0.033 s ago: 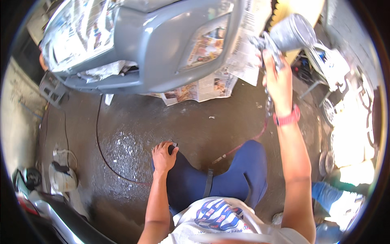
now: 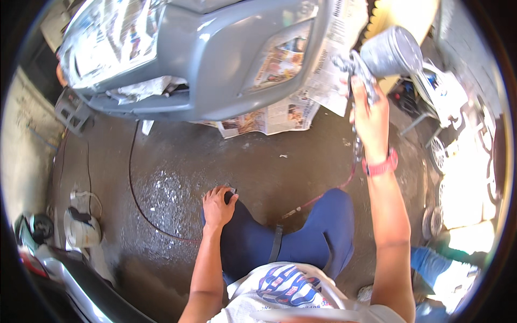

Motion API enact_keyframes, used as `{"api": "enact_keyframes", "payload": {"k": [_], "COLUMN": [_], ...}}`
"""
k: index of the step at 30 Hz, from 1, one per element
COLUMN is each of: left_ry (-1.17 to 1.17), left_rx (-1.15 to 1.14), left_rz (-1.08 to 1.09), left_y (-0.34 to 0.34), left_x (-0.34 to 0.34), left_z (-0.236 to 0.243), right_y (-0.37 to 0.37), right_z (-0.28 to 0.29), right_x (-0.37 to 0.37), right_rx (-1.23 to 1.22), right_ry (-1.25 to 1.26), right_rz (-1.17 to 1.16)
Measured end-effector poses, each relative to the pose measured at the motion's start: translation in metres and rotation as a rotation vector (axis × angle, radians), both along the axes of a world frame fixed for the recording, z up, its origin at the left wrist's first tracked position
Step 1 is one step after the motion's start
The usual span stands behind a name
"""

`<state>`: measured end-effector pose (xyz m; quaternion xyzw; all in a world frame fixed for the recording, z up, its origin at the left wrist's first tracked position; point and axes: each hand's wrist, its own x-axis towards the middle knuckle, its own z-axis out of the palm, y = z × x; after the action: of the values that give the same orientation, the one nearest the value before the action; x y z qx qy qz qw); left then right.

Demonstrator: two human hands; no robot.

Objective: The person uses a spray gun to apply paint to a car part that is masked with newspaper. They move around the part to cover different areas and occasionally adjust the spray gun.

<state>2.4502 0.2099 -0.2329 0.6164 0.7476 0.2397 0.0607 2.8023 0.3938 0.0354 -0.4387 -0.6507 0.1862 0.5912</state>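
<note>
Brown floor [image 2: 253,169] with a glittering patch at left. A grey stool [image 2: 72,112] stands near a pale wall [image 2: 31,121]; lower down sits a white bucket [image 2: 82,232], something black on top. Glossy dark bodywork [image 2: 72,280] fills the lower left corner. At right: a white panel [image 2: 447,89], a wheel [image 2: 439,154] below it, and, lower, another person's blue jeans [image 2: 430,265].

Brn floor [image 2: 253,156] w/ dk hose [image 2: 130,172], wht bucket [image 2: 82,234] & gry stool [image 2: 69,100] on it.
</note>
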Motion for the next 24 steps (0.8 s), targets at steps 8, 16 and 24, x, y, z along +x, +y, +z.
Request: {"api": "enact_keyframes", "payload": {"k": [8, 16, 24], "left_ry": [0.02, -0.108, -0.168], "left_rx": [-0.061, -0.242, -0.481], "left_rz": [0.021, 0.101, 0.298], "left_y": [-0.013, -0.049, -0.127], "left_x": [0.009, 0.001, 0.015], "left_z": [0.02, 0.098, 0.182], "right_y": [-0.018, -0.014, -0.02], "right_z": [0.012, 0.105, 0.194], "right_x": [-0.081, -0.124, -0.138], "right_rx": [0.105, -0.079, -0.203], "right_ry": [0.021, -0.205, -0.167], "right_rz": [0.417, 0.52, 0.313]}}
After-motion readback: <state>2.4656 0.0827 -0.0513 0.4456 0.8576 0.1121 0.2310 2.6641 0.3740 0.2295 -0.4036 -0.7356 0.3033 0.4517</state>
